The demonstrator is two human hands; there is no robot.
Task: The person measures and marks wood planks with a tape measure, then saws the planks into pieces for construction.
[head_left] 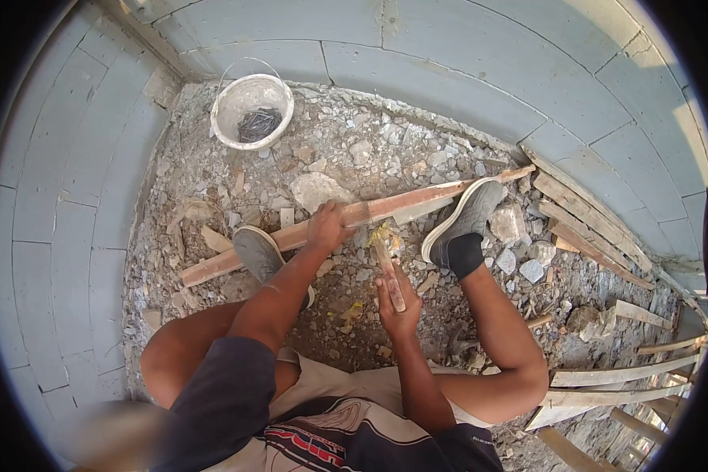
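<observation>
A long reddish wooden board (pixel 417 200) lies slanted across the rubble in front of me, above my left shoe and beside my right one. My left hand (pixel 329 228) is closed around the middle of the board. In my right hand (pixel 400 305) is the wooden handle of a hammer (pixel 389 275), its upper end close to the board. The hammer's head is hard to make out against the board. Just below the board, yellowish scraps (pixel 384 236) lie near the top of the handle.
A white bucket (pixel 223 118) with dark nails (pixel 259 124) inside stands near the back corner. Grey block walls (pixel 448 86) enclose the space. Broken stones (pixel 507 223) cover the ground. Several planks (pixel 590 224) lie along the right wall, with more wooden strips (pixel 621 376) at lower right.
</observation>
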